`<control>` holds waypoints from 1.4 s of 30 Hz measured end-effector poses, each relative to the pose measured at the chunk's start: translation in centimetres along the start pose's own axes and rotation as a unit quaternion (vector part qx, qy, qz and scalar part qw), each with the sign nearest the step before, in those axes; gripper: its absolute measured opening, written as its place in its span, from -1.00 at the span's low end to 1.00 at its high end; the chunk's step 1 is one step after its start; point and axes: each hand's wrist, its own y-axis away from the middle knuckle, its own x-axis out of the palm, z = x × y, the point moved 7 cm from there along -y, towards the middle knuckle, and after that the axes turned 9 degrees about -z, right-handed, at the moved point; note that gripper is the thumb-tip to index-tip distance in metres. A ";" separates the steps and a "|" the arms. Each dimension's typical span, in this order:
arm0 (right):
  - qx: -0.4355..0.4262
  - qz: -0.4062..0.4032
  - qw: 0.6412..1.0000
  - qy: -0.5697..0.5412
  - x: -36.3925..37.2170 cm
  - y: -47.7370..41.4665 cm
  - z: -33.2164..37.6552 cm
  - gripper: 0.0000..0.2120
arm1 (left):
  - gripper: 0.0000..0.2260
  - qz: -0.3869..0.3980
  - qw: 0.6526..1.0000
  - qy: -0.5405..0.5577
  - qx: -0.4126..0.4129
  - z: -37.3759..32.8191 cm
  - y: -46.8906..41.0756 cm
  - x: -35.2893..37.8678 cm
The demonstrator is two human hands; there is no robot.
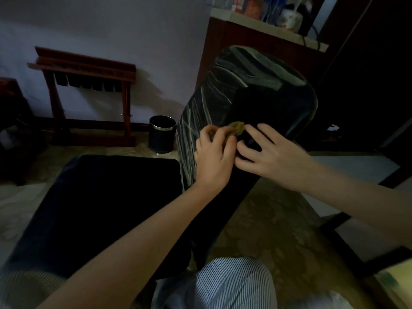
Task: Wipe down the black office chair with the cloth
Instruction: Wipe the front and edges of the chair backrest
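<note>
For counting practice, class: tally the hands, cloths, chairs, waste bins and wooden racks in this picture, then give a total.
Hands: 2 (left hand, right hand)
cloth: 1
black office chair: 1
waste bin: 1
wooden rack: 1
Total: 6

Both bare arms (138, 237) reach forward, hands meeting side by side; the left hand (214, 159) curls, fingers bunched round the cloth (237, 128); the right hand (275, 152) lies flat (fingers spread, nearly straight).

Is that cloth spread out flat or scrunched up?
Scrunched up: the cloth shows only as a small wad pinched by the left hand at the chair back.
</note>
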 end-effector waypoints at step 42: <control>0.001 -0.090 0.994 -0.061 0.4 0.7 -0.2 -0.83 | -0.62 0.067 0.996 0.018 0.060 0.0 -5.3 3.9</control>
